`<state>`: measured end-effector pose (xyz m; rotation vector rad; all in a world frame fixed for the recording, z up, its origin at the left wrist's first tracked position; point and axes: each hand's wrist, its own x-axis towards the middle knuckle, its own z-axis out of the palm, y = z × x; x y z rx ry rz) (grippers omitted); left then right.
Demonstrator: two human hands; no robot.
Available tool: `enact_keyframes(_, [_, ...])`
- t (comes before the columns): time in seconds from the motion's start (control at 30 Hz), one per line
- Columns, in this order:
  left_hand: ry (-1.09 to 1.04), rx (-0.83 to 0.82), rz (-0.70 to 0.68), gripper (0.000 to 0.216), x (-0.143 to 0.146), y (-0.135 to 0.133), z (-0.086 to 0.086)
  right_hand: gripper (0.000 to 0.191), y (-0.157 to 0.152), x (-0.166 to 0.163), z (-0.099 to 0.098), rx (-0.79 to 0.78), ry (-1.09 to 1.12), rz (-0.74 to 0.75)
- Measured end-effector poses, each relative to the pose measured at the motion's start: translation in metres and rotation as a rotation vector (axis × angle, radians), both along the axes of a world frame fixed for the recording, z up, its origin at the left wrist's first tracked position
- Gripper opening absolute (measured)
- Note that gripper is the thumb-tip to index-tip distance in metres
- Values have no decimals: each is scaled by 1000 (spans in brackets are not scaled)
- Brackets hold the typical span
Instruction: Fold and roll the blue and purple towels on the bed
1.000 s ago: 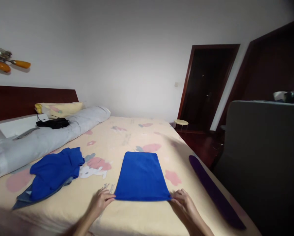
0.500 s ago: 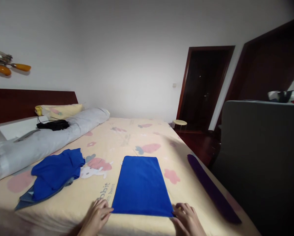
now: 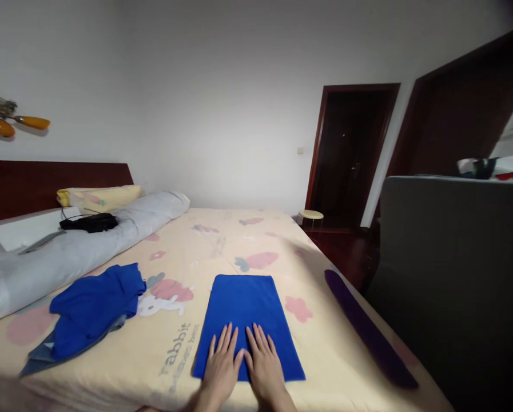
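Observation:
A blue cloth (image 3: 244,300), folded into a neat rectangle, lies flat on the patterned bed sheet (image 3: 215,237). My left hand (image 3: 222,359) rests palm down on its near part, fingers stretched out. Beside it, my right hand (image 3: 263,357) also lies flat on the cloth, with the fingers extended and the thumbs close together. Neither hand grips anything. To the left is a crumpled blue garment (image 3: 94,309) with a grey-blue piece under it. Along the bed's right side lies a long, narrow dark purple strip of folded cloth (image 3: 368,329).
A rolled grey-white quilt (image 3: 88,252) runs along the left, with a black item (image 3: 91,222) on it and a yellow pillow (image 3: 106,196) behind. A dark grey panel (image 3: 449,274) stands right of the bed. A small stool (image 3: 311,215) is near the doorway.
Both hands have left the near corners of the blue cloth, where they were pinching it. They have moved inward and now lie flat on top of it.

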<state>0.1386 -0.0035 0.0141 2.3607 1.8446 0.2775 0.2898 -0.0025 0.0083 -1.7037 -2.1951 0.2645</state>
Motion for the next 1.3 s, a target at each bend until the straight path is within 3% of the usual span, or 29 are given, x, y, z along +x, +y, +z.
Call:
enact_keyframes(0.17, [70, -47, 41, 69, -57, -10, -6, 68, -10, 61, -18, -1, -37, -133])
enact_keyframes(0.3, [130, -153, 78, 71, -71, -18, 7, 73, -17, 89, -21, -24, -74, -201])
enact_keyframes(0.4, [150, -184, 77, 65, -58, -14, 22, 75, -8, 79, -10, -18, -69, -213])
enact_keyframes(0.5, [113, -58, 48, 63, -27, 5, 34, 62, 15, 47, 9, 52, -1, -97])
enact_keyframes(0.6, [65, 59, 22, 65, 5, 32, 34, 54, 40, 8, 23, 52, 69, 97])
enact_keyframes(0.67, [52, 49, 19, 63, 17, 46, 25, 54, 50, -8, 24, 7, 83, 138])
enact_keyframes(0.73, [48, 33, 27, 57, 16, 53, 14, 53, 55, -10, 20, -12, 70, 120])
enact_keyframes(0.83, [63, 42, 52, 56, -7, 52, 3, 61, 54, 12, 8, 9, 21, 32])
enact_keyframes(0.97, [88, 32, 98, 61, -45, 39, 2, 70, 50, 56, -11, 26, -16, -131])
enact_keyframes(1.1, [118, 32, 107, 61, -59, 31, -1, 73, 49, 75, -22, 35, -45, -216])
enact_keyframes(1.2, [155, 42, 108, 58, -49, 40, -3, 67, 56, 65, -14, 72, -57, -160])
enact_keyframes(1.3, [124, 92, 23, 65, -26, 68, 3, 59, 76, 36, 7, 43, -26, 84])
